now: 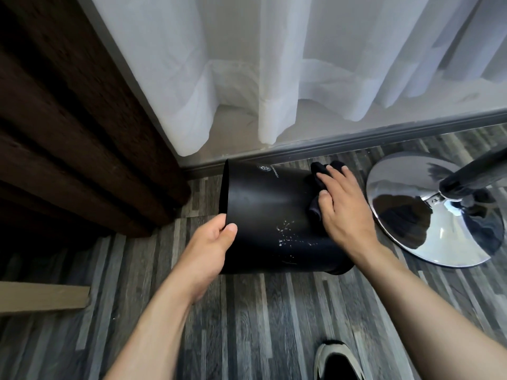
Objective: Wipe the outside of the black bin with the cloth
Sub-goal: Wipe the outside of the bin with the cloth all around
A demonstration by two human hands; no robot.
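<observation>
The black bin (271, 215) is tipped on its side above the floor, its open mouth facing left and its base to the right. White specks mark its side near the lower middle. My left hand (211, 248) grips the rim at the mouth, thumb on the outer wall. My right hand (343, 201) lies flat on a dark cloth (319, 174), pressing it against the bin's outer wall near the base. Most of the cloth is hidden under my fingers.
A chrome stool base (428, 209) with a dark post stands just right of the bin. White sheer curtains (274, 78) hang behind, above a grey baseboard. A brown curtain (68, 133) fills the left. A shoe (337, 360) is on the wood-pattern floor.
</observation>
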